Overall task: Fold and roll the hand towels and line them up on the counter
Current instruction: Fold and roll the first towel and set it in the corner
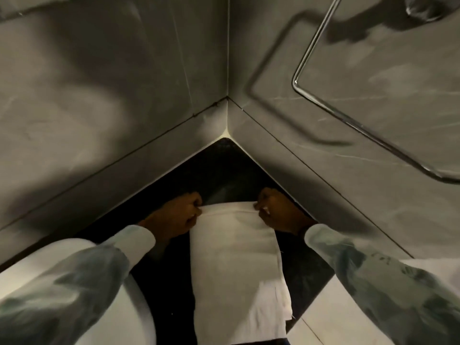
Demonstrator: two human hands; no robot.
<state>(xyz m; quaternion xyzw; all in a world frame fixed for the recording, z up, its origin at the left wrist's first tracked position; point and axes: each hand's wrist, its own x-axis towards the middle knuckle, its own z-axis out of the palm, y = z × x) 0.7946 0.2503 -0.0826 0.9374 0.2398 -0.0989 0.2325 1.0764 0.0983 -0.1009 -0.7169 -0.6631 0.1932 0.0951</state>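
A: What's taking up most of the view?

B: Two grey walls (124, 100) are meeting in a corner at the far end, and a bent metal towel rail (321, 95) is hanging on the right one. Below them the dark counter (219, 170) is narrowing to a point in that corner.

A: And the towel?

B: The white hand towel (236, 255) is lying lengthwise down the middle of the counter, running from the far hands to the near edge, where it is going out of view. It looks already folded into a long strip, judging by the layered edges near the bottom right.

A: What are the hands doing?

B: The left hand (179, 215) is closing on the far left corner of the towel, and the right hand (276, 210) is pinching the far right corner, fingers curled tight. Both sleeves (74, 282) are reaching in from the near side.

A: Why hold it there?

B: Probably to pull the far edge taut and square, so the strip is lying flat before rolling.
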